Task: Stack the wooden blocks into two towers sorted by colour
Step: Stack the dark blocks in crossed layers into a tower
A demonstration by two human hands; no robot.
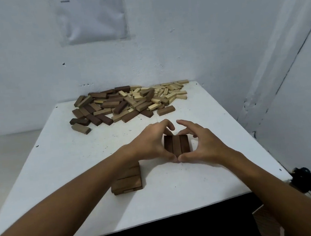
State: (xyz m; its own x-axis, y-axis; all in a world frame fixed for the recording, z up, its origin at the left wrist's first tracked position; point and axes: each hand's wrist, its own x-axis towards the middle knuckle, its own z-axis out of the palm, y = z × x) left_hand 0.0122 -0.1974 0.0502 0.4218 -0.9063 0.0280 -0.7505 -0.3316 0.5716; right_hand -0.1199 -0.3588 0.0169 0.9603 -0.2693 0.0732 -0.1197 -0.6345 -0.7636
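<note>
Where the left forearm crosses the white table, a low stack of mid-brown blocks sits partly beneath it. Just beyond, the left hand and right hand cup the dark-brown tower, thumbs meeting at its near edge and fingers curled round its sides, apparently to square up its three top blocks. Farthest back lies the loose mixed pile awaiting sorting.

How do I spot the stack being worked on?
On the white table, look nearer than the loose pile of wooden blocks. Between the left hand and right hand sit three dark brown wooden blocks side by side, darker than the brown stack beside them.
</note>
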